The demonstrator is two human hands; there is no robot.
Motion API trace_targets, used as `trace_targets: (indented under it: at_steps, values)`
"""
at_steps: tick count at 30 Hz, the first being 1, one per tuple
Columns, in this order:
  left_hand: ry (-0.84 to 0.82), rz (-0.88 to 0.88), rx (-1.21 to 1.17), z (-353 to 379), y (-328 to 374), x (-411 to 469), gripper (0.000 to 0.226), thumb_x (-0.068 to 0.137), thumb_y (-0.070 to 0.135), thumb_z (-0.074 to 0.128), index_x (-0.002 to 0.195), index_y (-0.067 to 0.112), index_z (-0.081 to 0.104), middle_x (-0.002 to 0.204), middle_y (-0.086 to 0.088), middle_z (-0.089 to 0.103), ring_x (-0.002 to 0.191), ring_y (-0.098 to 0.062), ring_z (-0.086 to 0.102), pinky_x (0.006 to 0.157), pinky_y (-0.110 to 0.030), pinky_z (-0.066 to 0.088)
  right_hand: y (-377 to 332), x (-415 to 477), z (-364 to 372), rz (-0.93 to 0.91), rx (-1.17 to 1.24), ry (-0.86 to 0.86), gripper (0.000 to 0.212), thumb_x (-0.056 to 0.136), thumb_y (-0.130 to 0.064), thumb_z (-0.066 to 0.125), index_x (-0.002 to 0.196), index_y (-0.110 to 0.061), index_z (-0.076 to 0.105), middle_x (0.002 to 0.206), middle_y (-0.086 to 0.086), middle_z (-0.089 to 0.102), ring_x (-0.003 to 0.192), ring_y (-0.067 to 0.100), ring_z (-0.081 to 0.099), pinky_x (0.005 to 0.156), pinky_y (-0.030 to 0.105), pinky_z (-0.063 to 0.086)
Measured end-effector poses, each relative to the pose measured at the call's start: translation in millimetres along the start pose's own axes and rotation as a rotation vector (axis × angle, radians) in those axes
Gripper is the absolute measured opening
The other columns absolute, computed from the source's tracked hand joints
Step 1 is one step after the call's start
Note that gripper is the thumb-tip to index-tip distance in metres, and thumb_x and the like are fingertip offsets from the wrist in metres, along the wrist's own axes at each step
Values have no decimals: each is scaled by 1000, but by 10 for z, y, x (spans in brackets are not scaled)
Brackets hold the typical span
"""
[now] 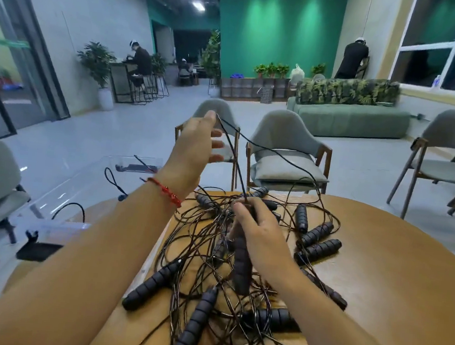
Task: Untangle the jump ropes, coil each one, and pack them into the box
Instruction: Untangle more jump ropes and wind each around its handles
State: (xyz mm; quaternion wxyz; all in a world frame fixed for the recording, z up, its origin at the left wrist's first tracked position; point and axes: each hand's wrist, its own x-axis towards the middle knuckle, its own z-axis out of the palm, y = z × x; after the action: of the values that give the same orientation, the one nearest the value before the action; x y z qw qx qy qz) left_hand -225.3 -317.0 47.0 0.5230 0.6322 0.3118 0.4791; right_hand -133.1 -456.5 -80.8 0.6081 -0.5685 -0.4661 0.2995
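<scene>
A tangle of black jump ropes (213,254) with several ribbed dark handles lies on the round wooden table (390,285). My right hand (259,231) grips one dark handle (241,265) upright above the pile. My left hand (195,144) is raised well above the table, pinching a thin black cord (230,142) at its fingertips while the other fingers spread. That cord runs down to the handle in my right hand. A clear plastic box (86,186) stands at the table's left, with some black rope ends over its rim.
Two grey chairs (284,150) stand just behind the table, another at the right and one at the left. A dark phone-like object (38,251) lies by the box. A green sofa, plants and people are far back.
</scene>
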Motion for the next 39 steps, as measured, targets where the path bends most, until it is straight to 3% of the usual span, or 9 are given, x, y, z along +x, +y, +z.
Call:
trace_targets:
  at_steps: [6, 13, 16, 20, 23, 26, 32, 35, 39]
  values:
    - [-160, -65, 439, -374, -858, -1032, 17, 110, 33, 50, 112, 30, 66, 108, 1, 72, 101, -22, 71, 85, -50, 61, -244, -482, -219, 280, 443, 53, 24, 108, -37, 57, 121, -23, 71, 85, 7, 69, 63, 19, 61, 56, 34, 54]
    - [-198, -178, 865, -521, -1735, -1934, 8, 105, 39, 61, 110, 32, 60, 104, 11, 66, 93, -5, 66, 72, -20, 50, 153, -1226, -69, 375, 693, 168, 27, 109, -31, 54, 127, -19, 71, 89, 8, 64, 60, 18, 55, 51, 31, 49]
    - [-256, -205, 1067, -477, -1846, -2022, 23, 100, 47, 64, 118, 34, 56, 109, 11, 63, 95, -9, 64, 80, -27, 56, 231, -1317, -15, 376, 755, 166, 33, 109, -26, 45, 131, -18, 68, 90, 12, 64, 60, 21, 54, 51, 32, 49]
    - [-211, -243, 863, -433, -1777, -2062, 7, 104, 41, 55, 111, 38, 56, 93, 6, 70, 79, -12, 69, 74, -39, 63, 252, -1362, 8, 365, 802, 214, 35, 108, -21, 43, 133, -18, 68, 93, 14, 65, 63, 22, 56, 52, 34, 51]
    - [-77, -342, 290, -464, -1492, -2052, 17, 107, 32, 48, 114, 27, 62, 88, -6, 72, 68, -22, 65, 67, -48, 58, 254, -1365, 17, 344, 791, 272, 31, 110, -21, 48, 132, -22, 70, 96, 14, 71, 69, 23, 62, 58, 36, 55]
    - [-158, -497, -160, -407, -1129, -2126, 26, 108, 21, 46, 128, 21, 62, 86, -13, 70, 64, -24, 61, 58, -35, 51, 165, -1417, 127, 386, 688, 252, 29, 111, -24, 49, 133, -25, 69, 107, 12, 79, 85, 26, 75, 71, 38, 61]
    - [-185, -318, 79, -157, -949, -2432, 24, 111, 37, 50, 124, 48, 67, 105, 16, 78, 96, -4, 76, 93, -39, 60, 91, -1500, 363, 353, 561, 307, 26, 110, -35, 57, 125, -54, 67, 115, -7, 80, 110, 23, 76, 93, 55, 62]
    - [-236, -247, 188, -125, -961, -2505, 25, 111, 40, 52, 121, 60, 63, 109, 34, 72, 101, 10, 69, 98, -30, 58, 98, -1453, 293, 341, 558, 307, 28, 108, -34, 60, 126, -54, 68, 122, -8, 77, 114, 21, 74, 94, 54, 62]
    - [-309, -132, 371, -108, -1061, -2533, 36, 110, 50, 48, 141, 67, 45, 135, 27, 59, 117, 13, 57, 94, -11, 48, 164, -1445, 257, 348, 506, 293, 29, 102, -30, 71, 122, -51, 70, 124, -2, 76, 115, 25, 73, 83, 46, 66]
